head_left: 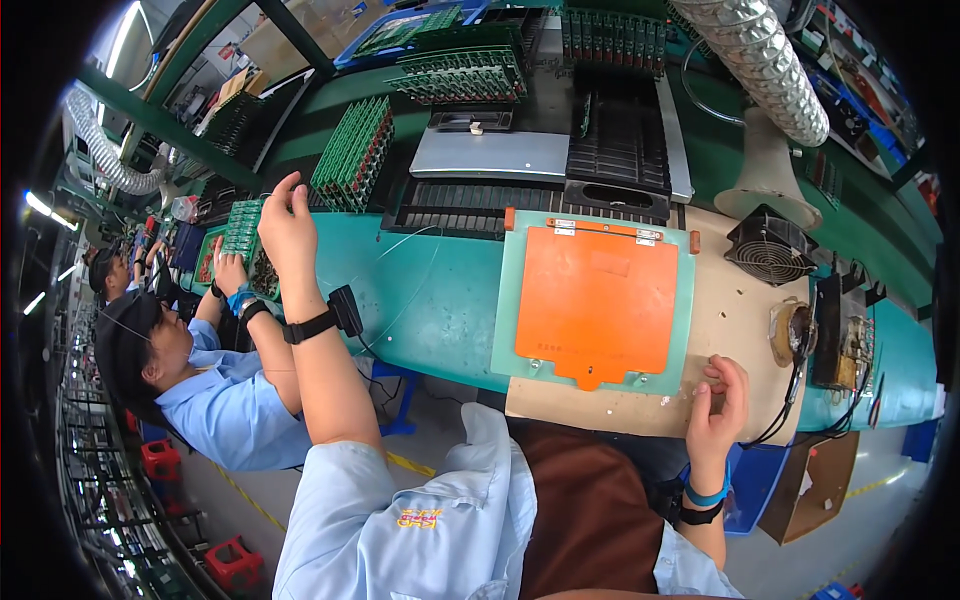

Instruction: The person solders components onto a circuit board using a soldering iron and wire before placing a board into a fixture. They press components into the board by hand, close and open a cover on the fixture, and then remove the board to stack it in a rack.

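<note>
My left hand [287,228] is raised at the left, its fingers loosely bent and nothing visible in them. It is nearest to a row of upright green circuit boards [354,155], which stands just to its right, apart from it. My right hand [718,408] hovers by the front right corner of a fixture, fingers half curled and apart, with nothing in them. The fixture has a pale green base plate [508,300] and a hinged orange lid [600,295], which lies closed. What is under the lid is hidden.
Brown board [740,330] lies under the fixture. To the right are a black fan [770,247], a soldering station [838,330] with cables and a funnel hood [768,180] on a silver duct. Racked circuit boards [612,40] stand at the back. A co-worker [225,400] sits at the left.
</note>
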The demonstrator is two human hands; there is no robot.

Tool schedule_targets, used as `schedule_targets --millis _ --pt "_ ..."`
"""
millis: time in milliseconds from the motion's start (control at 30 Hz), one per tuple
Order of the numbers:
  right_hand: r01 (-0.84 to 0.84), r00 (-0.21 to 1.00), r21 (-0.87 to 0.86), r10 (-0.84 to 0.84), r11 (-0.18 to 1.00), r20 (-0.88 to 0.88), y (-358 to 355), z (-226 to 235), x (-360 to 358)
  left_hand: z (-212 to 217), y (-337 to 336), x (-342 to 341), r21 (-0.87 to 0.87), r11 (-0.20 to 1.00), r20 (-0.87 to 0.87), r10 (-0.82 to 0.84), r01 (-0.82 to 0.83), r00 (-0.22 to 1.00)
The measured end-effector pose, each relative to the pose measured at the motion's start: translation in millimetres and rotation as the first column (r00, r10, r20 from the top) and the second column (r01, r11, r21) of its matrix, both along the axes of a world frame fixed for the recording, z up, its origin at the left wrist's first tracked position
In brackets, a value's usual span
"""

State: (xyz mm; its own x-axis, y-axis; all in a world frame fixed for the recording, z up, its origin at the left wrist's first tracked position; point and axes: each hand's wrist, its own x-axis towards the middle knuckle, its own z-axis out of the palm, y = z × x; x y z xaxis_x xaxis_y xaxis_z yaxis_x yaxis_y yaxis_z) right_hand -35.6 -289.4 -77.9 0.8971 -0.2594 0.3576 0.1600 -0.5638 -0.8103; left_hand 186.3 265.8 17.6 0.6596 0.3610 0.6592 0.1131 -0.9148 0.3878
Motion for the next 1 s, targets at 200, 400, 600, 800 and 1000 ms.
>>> schedule_targets --millis 200,400,600,800,1000 --pt "-0.013 1.0 0.003 0.013 1.0 -0.013 4.1 -1.3 4.2 5.1 7.7 12.0 -0.058 0.998 -0.103 0.01 -0.016 0.995" --pt "-0.015 1.0 0.005 0.015 1.0 0.0 -10.9 -23.1 -2.8 -11.3 17.2 18.9 0.042 0.998 0.011 -0.047 0.047 0.999" --pt "-0.026 1.0 -0.015 0.026 1.0 0.005 -5.9 -14.5 -2.6 3.7 -0.2 14.3 0.117 0.989 -0.03 0.092 -0.088 0.995" --pt "-0.018 0.999 -0.038 0.019 0.999 0.033 -4.5 -12.2 -0.7 5.3 11.7 19.6 0.108 0.986 -0.021 0.128 -0.125 0.992" --pt "-0.044 0.998 -0.047 0.047 0.998 0.048 -1.4 -9.1 0.3 0.4 24.1 19.9 0.132 0.986 0.187 0.08 -0.105 0.979"
